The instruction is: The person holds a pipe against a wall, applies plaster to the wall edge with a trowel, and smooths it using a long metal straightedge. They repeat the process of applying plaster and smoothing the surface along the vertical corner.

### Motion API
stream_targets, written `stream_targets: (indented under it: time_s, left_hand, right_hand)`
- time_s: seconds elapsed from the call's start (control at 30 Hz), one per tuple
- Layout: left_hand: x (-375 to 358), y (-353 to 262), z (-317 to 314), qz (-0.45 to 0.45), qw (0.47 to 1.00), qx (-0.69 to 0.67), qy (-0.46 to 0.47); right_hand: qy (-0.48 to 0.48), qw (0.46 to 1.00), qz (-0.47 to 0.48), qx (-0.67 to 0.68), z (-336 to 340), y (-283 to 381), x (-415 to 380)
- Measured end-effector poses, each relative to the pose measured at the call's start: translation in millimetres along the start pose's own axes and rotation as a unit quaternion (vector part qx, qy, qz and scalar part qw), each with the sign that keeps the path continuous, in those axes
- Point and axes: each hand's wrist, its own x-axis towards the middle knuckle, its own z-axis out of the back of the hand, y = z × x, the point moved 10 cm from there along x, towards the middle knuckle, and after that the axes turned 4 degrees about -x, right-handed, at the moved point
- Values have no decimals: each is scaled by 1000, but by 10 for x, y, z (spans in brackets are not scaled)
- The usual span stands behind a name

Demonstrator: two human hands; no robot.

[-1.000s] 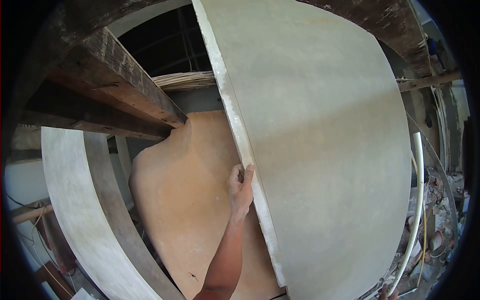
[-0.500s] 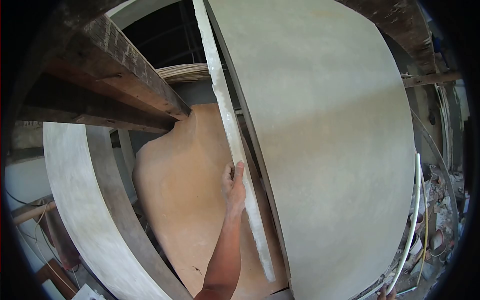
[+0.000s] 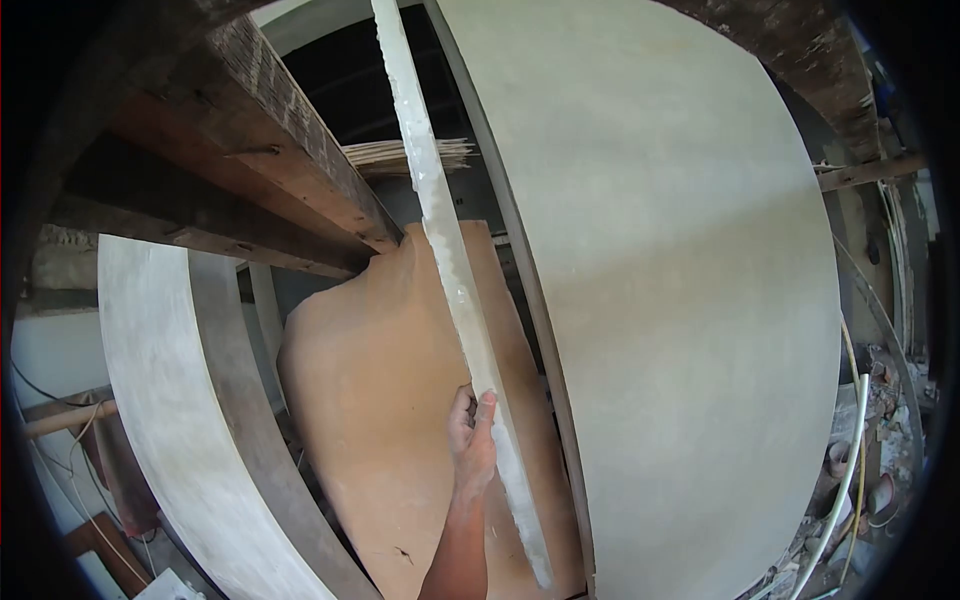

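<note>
Pulled further off the grey panel [image 3: 680,300], the white board [image 3: 450,260] stays clamped by one hand [image 3: 473,440]; its top is cropped.

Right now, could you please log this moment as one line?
left hand: grips edge of thin white slab | slab: stands on edge, apart from large grey panel | behind: tan board | right hand: out of view

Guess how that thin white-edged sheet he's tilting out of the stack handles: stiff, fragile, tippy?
Probably stiff: the sheet's edge runs straight along its whole height, no sag. Likely brittle: that edge looks chalky and chipped. Probably tippy: it stands on edge, steadied only by one hand low down, apart from the large grey panel.
</note>
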Motion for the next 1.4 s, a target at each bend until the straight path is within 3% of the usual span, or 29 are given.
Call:
stream_targets:
  time_s: [0.03, 0.1, 0.17, 0.2, 0.23, 0.27, 0.37, 0.53, 0.67, 0.73, 0.83, 1.07, 1.13, 1.27, 1.33, 1.37, 1.4]
  left_hand:
    - [-84, 2, 40, 0, 1000, 2, 8]
    - [-212, -65, 99, 5, 1000, 18, -6]
    - [-383, -66, 215, -5, 999, 29, -16]
    - [-457, -21, 303, -9, 1000, 25, -16]
    - [-556, -7, 377, -5, 1000, 23, -17]
    - [-620, -44, 411, -2, 1000, 20, -18]
    - [-812, -88, 549, -6, 999, 31, -21]
    - [-1149, -62, 701, 15, 998, 63, -18]
    - [-1386, -90, 794, 48, 995, 78, -38]
    - [-1478, -102, 766, 57, 994, 96, 8]
    - [-1625, -160, 694, 87, 990, 108, -20]
    - [-2252, 71, 877, 164, 982, 86, -33]
    - [-2458, 92, 863, 177, 967, 179, -39]
    - [-2960, 163, 1025, 160, 962, 214, -53]
    - [-3165, 100, 1187, 130, 967, 196, -103]
    - [-3254, 22, 1199, 109, 962, 226, -110]
    - [-3334, -29, 1203, 113, 959, 233, -115]
  right_hand:
    - [5, 1000, -4, -9, -74, -146, 62]
    - [-77, 992, 48, 92, -28, -364, 145]
    - [-314, 914, 199, 166, 52, -619, 306]
    - [-130, 976, -64, 165, -25, -582, 199]
    - [-146, 983, -54, 95, -45, -1061, 351]
    - [-139, 978, -112, 105, -5, -975, 233]
    - [-196, 970, -49, 134, 216, -933, 192]
    - [-172, 971, 22, 163, 374, -441, 165]
    - [-139, 980, 13, 143, 400, -451, 369]
    - [-142, 980, -7, 138, 457, -564, 448]
    - [-171, 977, 15, 126, 548, -491, 377]
    - [-146, 978, -56, 137, 556, -988, 443]
    - [-94, 992, -50, 60, 405, -1090, 484]
    - [25, 997, -48, -60, 64, -1479, 422]
    - [52, 984, -9, -167, -63, -1485, 357]
    - [98, 958, -44, -266, -93, -1546, 321]
    - [112, 954, -56, -271, -148, -1802, 334]
